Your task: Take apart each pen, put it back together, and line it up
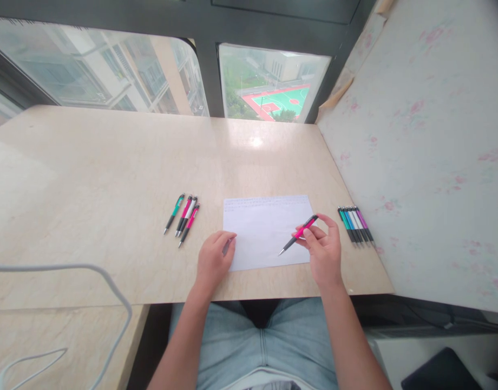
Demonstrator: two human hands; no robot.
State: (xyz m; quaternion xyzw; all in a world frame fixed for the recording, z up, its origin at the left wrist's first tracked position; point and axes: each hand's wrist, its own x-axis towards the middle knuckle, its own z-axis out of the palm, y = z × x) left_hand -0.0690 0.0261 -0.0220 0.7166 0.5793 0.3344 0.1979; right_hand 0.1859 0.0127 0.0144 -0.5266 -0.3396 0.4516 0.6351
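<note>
A white sheet of paper (pixel 265 230) lies on the beige table (pixel 111 179), with faint writing along its top edge. My right hand (pixel 324 249) is closed on a pink pen (pixel 300 234), whose tip hangs just over the sheet's lower right part. My left hand (pixel 214 259) rests curled on the paper's lower left corner and holds something small I cannot make out. Left of the sheet lie several pens (pixel 184 216), green, pink and white. Right of it several more pens (pixel 355 225) lie side by side.
A wall (pixel 427 162) with a faded flower pattern closes the table's right side. Windows (pixel 111 76) run along the far edge. A white cable (pixel 70 303) loops over the lower table at the front left. My legs in light jeans show under the near edge.
</note>
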